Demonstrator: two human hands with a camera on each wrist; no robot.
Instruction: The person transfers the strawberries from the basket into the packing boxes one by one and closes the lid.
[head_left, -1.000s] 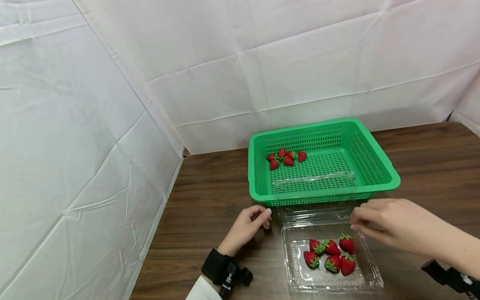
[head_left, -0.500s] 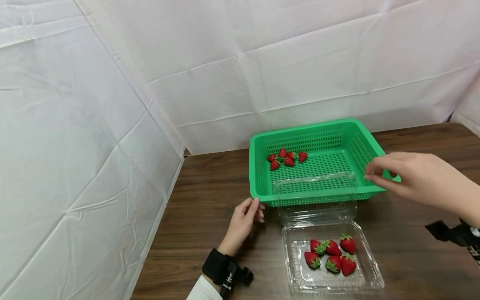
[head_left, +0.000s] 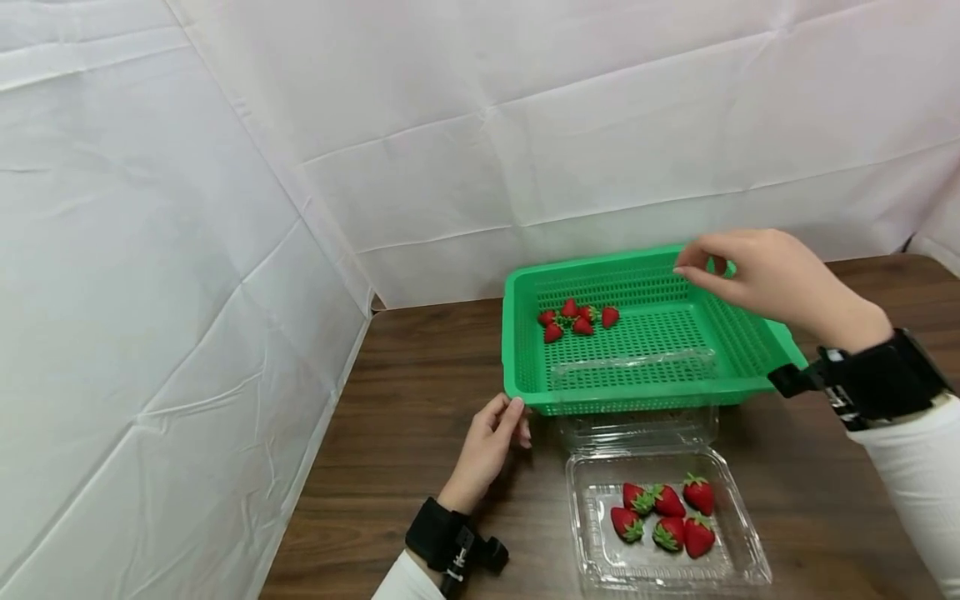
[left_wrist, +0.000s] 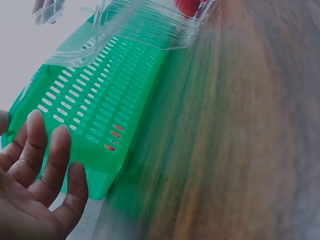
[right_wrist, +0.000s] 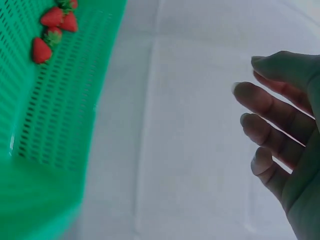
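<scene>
My left hand (head_left: 483, 450) is at the near left corner of a green plastic basket (head_left: 522, 342), its thumb and forefinger pinching the rim. In the left wrist view the other fingers (left_wrist: 59, 155) curve loosely beside the basket's slotted wall. Over the basket's far right side hovers my right hand (head_left: 768, 279), fingers loosely bent and holding nothing. Several strawberries (head_left: 582, 326) lie in the basket's left part. Nearer me is a clear hinged plastic box (head_left: 596, 562) with several strawberries (head_left: 699, 537) in its base. Its raised lid (head_left: 637, 433) leans over the basket's front rim.
A dark wood table (head_left: 405, 375) carries everything. White cloth (head_left: 420, 200) hangs right behind the basket and along the left side. Black camera straps are on both wrists.
My right hand has left the clear box's right edge and risen forward over the far side of the basket. My left hand has shifted slightly left, to the basket's corner.
</scene>
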